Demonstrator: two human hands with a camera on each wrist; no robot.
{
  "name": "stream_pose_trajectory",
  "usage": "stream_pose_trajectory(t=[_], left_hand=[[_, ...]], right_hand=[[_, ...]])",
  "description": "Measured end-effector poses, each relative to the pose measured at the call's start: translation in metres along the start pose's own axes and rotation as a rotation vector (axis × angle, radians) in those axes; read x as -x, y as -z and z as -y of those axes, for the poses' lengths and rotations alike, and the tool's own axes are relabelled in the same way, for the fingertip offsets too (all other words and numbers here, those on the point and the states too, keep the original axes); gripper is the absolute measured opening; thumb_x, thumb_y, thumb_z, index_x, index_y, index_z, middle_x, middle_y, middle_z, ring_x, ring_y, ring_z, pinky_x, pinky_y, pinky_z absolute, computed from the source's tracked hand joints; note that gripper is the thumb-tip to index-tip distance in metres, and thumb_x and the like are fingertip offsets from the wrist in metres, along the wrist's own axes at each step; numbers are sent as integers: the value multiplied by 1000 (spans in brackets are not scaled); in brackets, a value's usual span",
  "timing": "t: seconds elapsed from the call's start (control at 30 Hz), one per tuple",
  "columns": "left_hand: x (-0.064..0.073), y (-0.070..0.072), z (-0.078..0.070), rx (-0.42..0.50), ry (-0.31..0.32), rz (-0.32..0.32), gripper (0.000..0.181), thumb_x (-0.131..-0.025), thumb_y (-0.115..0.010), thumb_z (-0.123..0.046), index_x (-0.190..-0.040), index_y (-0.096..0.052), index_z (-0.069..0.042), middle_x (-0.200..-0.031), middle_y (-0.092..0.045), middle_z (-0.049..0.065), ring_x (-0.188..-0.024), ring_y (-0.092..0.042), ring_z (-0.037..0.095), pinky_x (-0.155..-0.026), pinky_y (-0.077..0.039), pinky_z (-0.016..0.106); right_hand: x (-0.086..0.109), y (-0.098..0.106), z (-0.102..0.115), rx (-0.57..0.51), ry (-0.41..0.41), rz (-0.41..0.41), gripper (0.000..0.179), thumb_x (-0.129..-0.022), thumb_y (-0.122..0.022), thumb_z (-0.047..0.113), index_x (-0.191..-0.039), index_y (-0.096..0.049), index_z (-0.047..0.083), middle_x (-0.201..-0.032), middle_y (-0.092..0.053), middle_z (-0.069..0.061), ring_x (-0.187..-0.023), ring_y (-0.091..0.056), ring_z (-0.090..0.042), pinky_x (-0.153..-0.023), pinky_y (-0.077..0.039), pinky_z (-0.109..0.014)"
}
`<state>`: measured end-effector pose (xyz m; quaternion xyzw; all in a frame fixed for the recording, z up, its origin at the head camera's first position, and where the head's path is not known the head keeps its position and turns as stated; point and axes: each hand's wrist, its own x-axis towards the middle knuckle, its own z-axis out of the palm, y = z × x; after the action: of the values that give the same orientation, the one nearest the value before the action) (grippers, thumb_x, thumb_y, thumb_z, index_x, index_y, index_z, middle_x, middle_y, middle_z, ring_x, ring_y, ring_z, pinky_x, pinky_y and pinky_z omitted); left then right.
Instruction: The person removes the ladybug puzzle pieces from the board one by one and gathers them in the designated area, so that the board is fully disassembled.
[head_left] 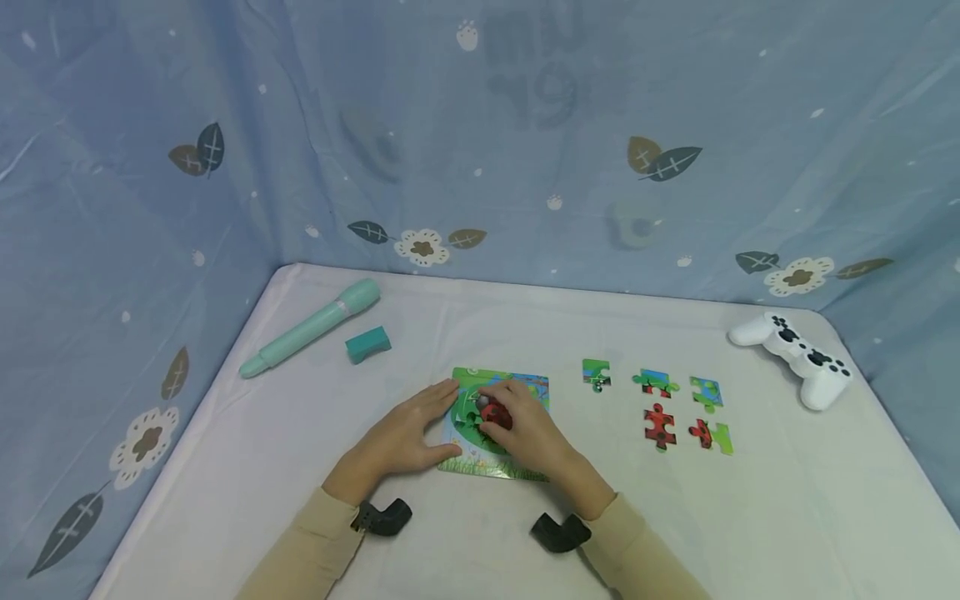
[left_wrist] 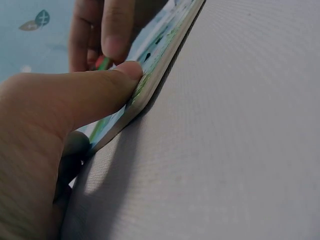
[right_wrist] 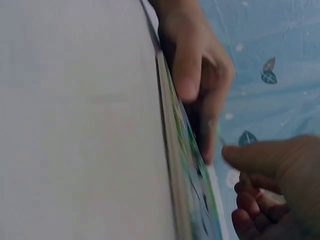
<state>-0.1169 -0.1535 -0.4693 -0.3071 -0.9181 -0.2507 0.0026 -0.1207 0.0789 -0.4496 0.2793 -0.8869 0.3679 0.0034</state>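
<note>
A jigsaw puzzle board (head_left: 491, 467) with a green, blue and grassy picture lies in front of me. My left hand (head_left: 397, 437) rests on its left side, fingers spread and mostly straight, the thumb on its near left edge. Over the middle of the board, my right hand (head_left: 536, 433) pinches a red and green puzzle piece (left_wrist: 103, 63) between thumb and fingers. Those fingers cover part of the piece, and whether it touches the board I cannot tell. In the right wrist view the board's edge (right_wrist: 172, 145) runs beside the left hand.
Several loose puzzle pieces (head_left: 660, 427) lie right of the board. A white game controller (head_left: 795, 354) sits at the far right. Back left are a mint-green wand-shaped object (head_left: 307, 331) and a teal block (head_left: 368, 343). A patterned blue cloth (head_left: 480, 150) borders the table.
</note>
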Motion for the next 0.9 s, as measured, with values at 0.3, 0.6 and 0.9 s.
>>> stream_pose_trajectory(t=[0.3, 0.6, 0.9], left_hand=[[3, -1, 1, 17, 0, -15, 80, -81, -67, -52, -140, -45, -2, -151, -37, 5, -140, -34, 24, -112, -36, 43], [1, -2, 1, 11, 3, -13, 81, -81, -66, -53, -141, -44, -2, -151, -36, 5, -140, -34, 24, -112, -35, 42], [1, -2, 1, 12, 9, -10, 81, -81, -67, -52, -141, -44, -3, -152, -36, 5, -140, -34, 24, -112, -35, 42]], right_hand=[[12, 35, -12, -10, -65, -31, 47, -84, -72, 12, -128, -57, 6, -115, -56, -7, -106, -56, -22, -87, -54, -41], [44, 75, -50, 82, -122, -73, 48, -80, -75, 9, -125, -59, 5, -114, -59, -6, -100, -57, -20, -85, -52, -45], [73, 100, -75, 68, -191, -22, 47, -85, -70, 9, -129, -56, 6, -118, -58, -5, -102, -57, -22, -85, -52, -46]])
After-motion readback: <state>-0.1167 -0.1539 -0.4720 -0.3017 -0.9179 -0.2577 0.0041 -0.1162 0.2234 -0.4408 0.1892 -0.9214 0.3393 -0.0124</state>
